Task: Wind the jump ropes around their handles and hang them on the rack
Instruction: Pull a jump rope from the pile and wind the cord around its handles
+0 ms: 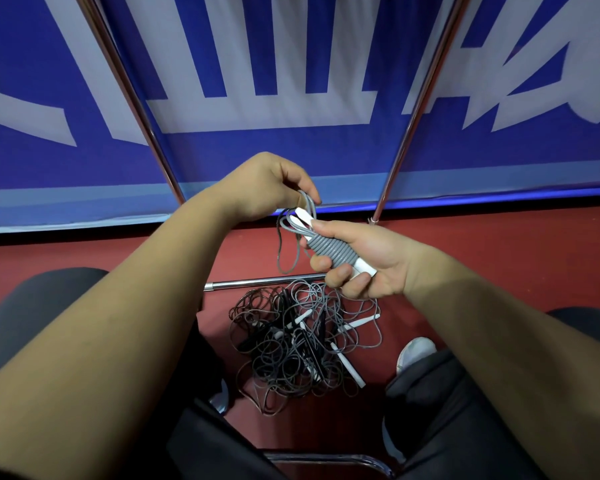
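Red floor runs under everything I get from the head camera. Nearest the middle, the right hand is wrapped around a pair of white handles, its fingers curled over the grey rope coil wound tight round them. Just above it, the left hand pinches a loose grey loop at the handles' far tips, thumb and fingers closed on it. A slack length of rope dangles below both hands. Beneath them on the floor lies a tangled pile of ropes, grey and black, with other white handles poking out. A chrome bar lies flat just behind the pile. Two slanted chrome poles rise against a blue banner with white lettering.
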`<action>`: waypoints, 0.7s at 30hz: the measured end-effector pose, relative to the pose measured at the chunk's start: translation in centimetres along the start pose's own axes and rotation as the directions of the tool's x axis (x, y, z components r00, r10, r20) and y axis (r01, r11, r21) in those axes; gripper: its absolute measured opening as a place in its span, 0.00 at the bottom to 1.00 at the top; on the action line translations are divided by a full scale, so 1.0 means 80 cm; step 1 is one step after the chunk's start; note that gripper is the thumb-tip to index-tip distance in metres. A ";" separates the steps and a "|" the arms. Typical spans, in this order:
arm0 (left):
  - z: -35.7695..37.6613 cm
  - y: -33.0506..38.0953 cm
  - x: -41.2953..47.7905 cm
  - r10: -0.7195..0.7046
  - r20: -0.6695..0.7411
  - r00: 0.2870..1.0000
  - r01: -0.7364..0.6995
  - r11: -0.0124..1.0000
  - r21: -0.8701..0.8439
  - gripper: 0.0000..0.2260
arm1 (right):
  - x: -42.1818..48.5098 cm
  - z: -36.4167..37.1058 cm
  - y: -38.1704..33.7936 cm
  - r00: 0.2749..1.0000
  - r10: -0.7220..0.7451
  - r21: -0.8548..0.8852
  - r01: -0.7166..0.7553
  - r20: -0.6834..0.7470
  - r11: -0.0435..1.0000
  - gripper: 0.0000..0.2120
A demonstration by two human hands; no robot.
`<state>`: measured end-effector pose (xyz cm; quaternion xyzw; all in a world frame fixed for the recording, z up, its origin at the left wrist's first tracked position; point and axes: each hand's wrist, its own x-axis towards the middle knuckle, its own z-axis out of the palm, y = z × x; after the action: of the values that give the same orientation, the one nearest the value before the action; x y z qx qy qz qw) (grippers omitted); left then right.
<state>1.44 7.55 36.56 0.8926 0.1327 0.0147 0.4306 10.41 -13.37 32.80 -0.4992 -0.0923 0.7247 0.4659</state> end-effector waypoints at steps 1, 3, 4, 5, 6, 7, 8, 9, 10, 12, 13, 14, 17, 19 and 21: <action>-0.002 0.001 0.000 0.011 -0.007 1.000 -0.011 0.999 0.031 0.09 | 0.001 0.000 0.001 1.000 -0.004 0.013 0.005 -0.008 1.000 0.18; -0.004 0.005 0.000 0.044 -0.013 0.999 -0.042 0.994 0.097 0.09 | 0.002 0.000 0.001 0.999 -0.016 0.048 0.017 -0.028 0.999 0.22; -0.003 0.006 0.001 0.060 -0.014 0.998 -0.057 0.990 0.129 0.09 | 0.003 0.000 0.001 0.999 -0.022 0.070 0.025 -0.043 0.997 0.24; -0.002 0.007 0.001 0.077 -0.018 0.997 -0.073 0.984 0.164 0.09 | 0.004 0.000 0.001 0.997 -0.030 0.093 0.037 -0.068 0.995 0.25; -0.001 0.008 0.002 0.095 -0.024 0.995 -0.089 0.976 0.200 0.09 | 0.006 0.000 0.001 0.994 -0.040 0.113 0.052 -0.101 0.992 0.26; 0.000 0.009 0.002 0.115 -0.029 0.993 -0.105 0.968 0.226 0.08 | 0.007 -0.001 0.000 0.989 -0.051 0.130 0.069 -0.138 0.989 0.26; 0.001 0.010 0.002 0.133 -0.030 0.991 -0.122 0.964 0.235 0.08 | 0.007 -0.001 0.000 0.983 -0.060 0.148 0.086 -0.176 0.985 0.27; 0.001 0.011 0.002 0.139 -0.029 0.990 -0.129 0.966 0.223 0.08 | 0.008 -0.002 0.000 0.974 -0.070 0.167 0.107 -0.214 0.980 0.27; 0.001 0.012 0.001 0.132 -0.022 0.991 -0.125 0.973 0.195 0.08 | 0.010 -0.003 0.000 0.965 -0.082 0.186 0.131 -0.250 0.974 0.28; 0.003 0.013 0.000 0.093 0.009 0.996 -0.093 0.988 0.124 0.09 | 0.012 -0.006 -0.001 0.941 -0.121 0.201 0.190 -0.315 0.961 0.30; 0.006 0.013 -0.001 0.073 0.024 0.997 -0.075 0.992 0.105 0.10 | 0.013 -0.007 -0.002 0.929 -0.144 0.198 0.221 -0.341 0.955 0.30; 0.009 0.012 0.000 0.056 0.029 0.998 -0.059 0.992 0.114 0.12 | 0.013 -0.007 -0.002 0.918 -0.167 0.188 0.246 -0.359 0.951 0.30; 0.020 0.006 0.004 -0.014 0.042 0.999 0.006 0.980 0.197 0.14 | 0.013 -0.003 -0.003 0.904 -0.214 0.148 0.285 -0.371 0.947 0.28; 0.026 0.001 0.007 -0.082 0.053 0.995 0.069 0.973 0.220 0.15 | 0.015 -0.002 -0.002 0.899 -0.216 0.137 0.286 -0.382 0.948 0.24; 0.029 -0.003 0.010 -0.136 0.041 0.990 0.121 0.957 0.265 0.15 | 0.018 -0.005 -0.001 0.895 -0.212 0.135 0.284 -0.392 0.949 0.20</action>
<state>2.51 6.17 34.84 0.9312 0.1785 -0.0572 0.3125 10.69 -12.35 31.74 -0.5651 0.0036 0.5567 0.6089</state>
